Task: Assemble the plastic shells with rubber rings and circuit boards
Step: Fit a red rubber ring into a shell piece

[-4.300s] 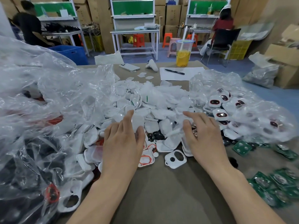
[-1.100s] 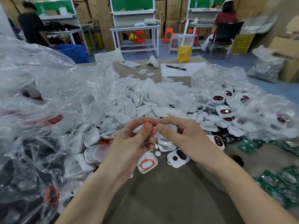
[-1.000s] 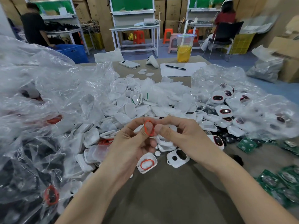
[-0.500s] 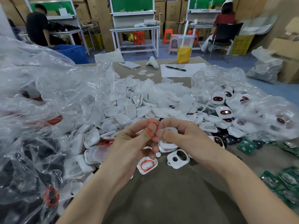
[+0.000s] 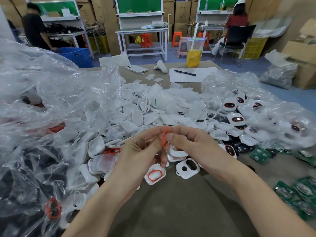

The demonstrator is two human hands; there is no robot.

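Orange rubber ring (image 5: 164,138) pinched by left hand (image 5: 136,151) and right hand (image 5: 193,144) above a ringed shell (image 5: 154,174), white shells (image 5: 130,120) heaped behind, plastic bag (image 5: 51,100) crowding left.

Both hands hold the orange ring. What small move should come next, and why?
Probably the right hand lets go and takes the shell below it, which looks empty: it and the left hand pinch the ring in mid-air, with no shell held.
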